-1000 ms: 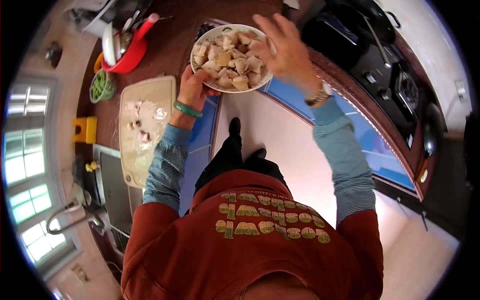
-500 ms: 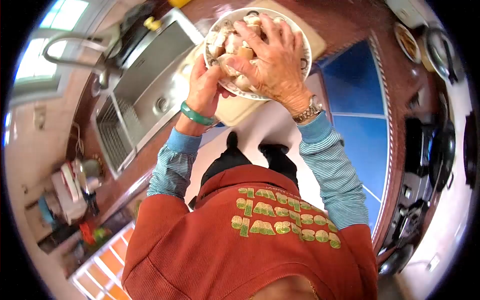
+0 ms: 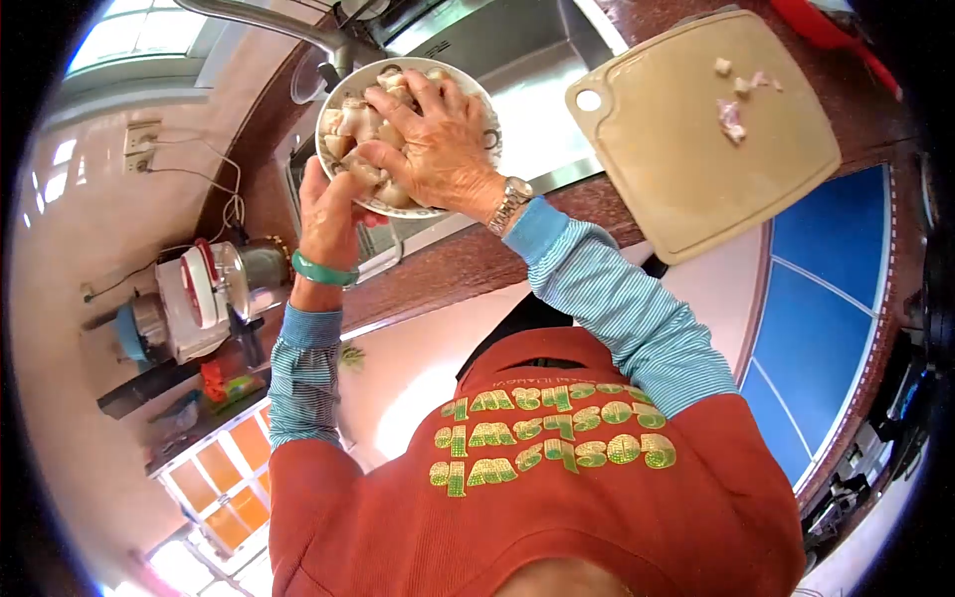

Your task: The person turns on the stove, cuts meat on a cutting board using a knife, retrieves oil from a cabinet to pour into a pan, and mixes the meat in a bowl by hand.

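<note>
A round white plate (image 3: 493, 141) with a patterned rim hangs over the near-left part of the sink, heaped with pale chunks (image 3: 350, 121) that look like raw meat. My left hand (image 3: 330, 211) grips the plate's lower left edge, thumb at the rim and fingers underneath. Across the heap lies my right hand (image 3: 438, 149), its fingers spread over the chunks and covering part of them. Nothing shows clasped in that hand.
The steel sink (image 3: 545, 65) lies beyond the plate, with the faucet (image 3: 274, 18) above. To the right, a beige cutting board (image 3: 686, 184) holds small pinkish scraps (image 3: 731, 121). A red-handled thing (image 3: 831, 38) lies behind it. Appliances (image 3: 199, 294) stand at the left.
Both hands have carried the plate left, from above the cutting board to the sink. The board and its scraps are now uncovered. My view has turned with the move.
</note>
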A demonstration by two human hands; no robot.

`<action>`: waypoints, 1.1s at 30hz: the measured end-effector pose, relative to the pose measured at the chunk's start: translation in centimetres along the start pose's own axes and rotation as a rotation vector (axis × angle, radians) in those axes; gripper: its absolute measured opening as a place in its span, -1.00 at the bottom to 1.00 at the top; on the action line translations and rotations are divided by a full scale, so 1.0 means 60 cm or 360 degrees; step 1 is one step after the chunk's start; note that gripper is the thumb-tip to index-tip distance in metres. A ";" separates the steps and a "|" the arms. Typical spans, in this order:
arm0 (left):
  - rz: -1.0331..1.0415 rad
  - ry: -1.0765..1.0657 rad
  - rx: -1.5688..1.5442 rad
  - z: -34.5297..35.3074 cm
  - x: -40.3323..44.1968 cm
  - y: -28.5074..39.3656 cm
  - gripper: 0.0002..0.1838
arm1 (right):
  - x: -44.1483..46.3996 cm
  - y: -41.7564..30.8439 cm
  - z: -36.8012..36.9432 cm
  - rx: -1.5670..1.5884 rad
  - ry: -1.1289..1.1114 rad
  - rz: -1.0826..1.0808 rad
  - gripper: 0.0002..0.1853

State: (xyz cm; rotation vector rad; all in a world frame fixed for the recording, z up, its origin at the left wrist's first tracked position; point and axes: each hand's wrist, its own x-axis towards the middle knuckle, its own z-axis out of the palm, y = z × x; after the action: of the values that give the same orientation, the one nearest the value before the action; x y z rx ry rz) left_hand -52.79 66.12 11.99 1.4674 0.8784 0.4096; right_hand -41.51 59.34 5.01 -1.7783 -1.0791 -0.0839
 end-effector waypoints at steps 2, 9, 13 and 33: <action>-0.0035 0.0032 0.0085 -0.019 0.010 0.008 -0.64 | 0.004 -0.002 0.036 0.0069 0.0049 0.0036 -0.43; -0.0040 -0.0025 0.0454 -0.054 0.050 0.016 -0.67 | 0.008 0.004 0.111 0.0406 0.0159 0.0159 -0.45; -0.0106 -0.0053 0.0575 -0.054 0.070 0.016 -0.67 | 0.004 0.007 0.126 0.0475 0.0271 0.0249 -0.44; -0.0016 -0.0033 0.0676 -0.019 0.075 -0.023 -0.69 | 0.006 0.024 0.114 0.0465 0.0403 0.0435 -0.56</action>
State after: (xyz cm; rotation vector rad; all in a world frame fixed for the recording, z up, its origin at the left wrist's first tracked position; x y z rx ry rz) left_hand -51.09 70.00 9.64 1.8502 0.9962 0.2047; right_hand -43.02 64.73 0.83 -1.5836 -0.6262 0.0160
